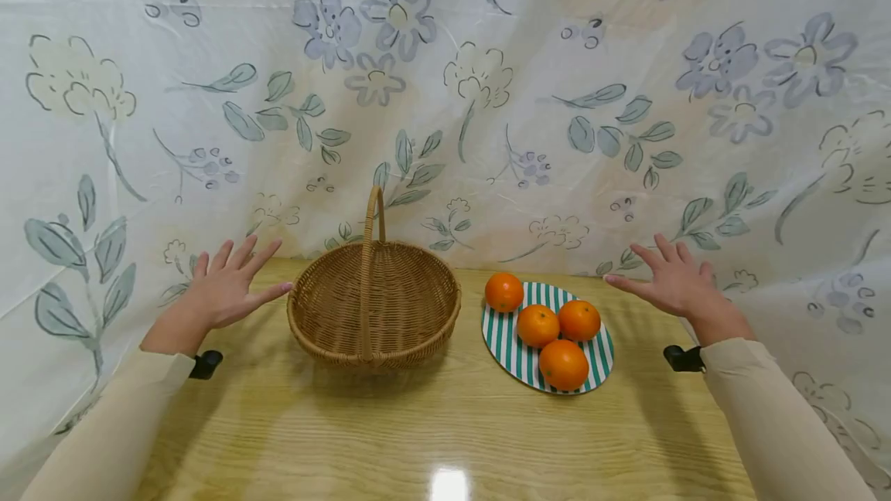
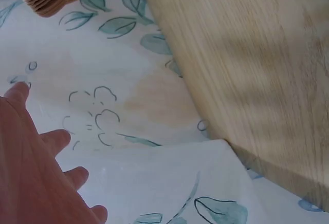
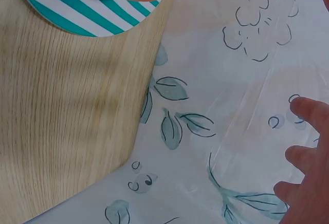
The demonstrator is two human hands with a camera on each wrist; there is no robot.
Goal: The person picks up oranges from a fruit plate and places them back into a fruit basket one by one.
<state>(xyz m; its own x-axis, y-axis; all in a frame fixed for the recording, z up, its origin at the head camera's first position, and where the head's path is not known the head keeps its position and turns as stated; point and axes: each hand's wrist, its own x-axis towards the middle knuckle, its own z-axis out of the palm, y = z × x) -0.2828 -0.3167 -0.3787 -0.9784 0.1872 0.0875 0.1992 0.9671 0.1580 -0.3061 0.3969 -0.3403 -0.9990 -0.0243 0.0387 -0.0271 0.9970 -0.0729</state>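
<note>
My left hand (image 1: 230,288) is held up with its fingers spread, just left of a wicker basket (image 1: 411,308) with a tall arched handle. Nothing is in that hand. On the other side my right hand (image 1: 671,281) is spread too, holding nothing, to the right of an oval mat (image 1: 508,339) with green and white stripes. Several oranges lie on the mat, the nearest orange (image 1: 564,366) at its front and another orange (image 1: 504,292) at its left edge. Parts of the left hand (image 2: 31,167) and right hand (image 3: 313,162) show in the wrist views.
A light wooden table (image 1: 390,439) carries the basket and the mat. Behind it and at both sides hangs a floral cloth (image 1: 445,99). Black wrist mounts sit at both cuffs, the left mount (image 1: 206,364) and the right mount (image 1: 684,359).
</note>
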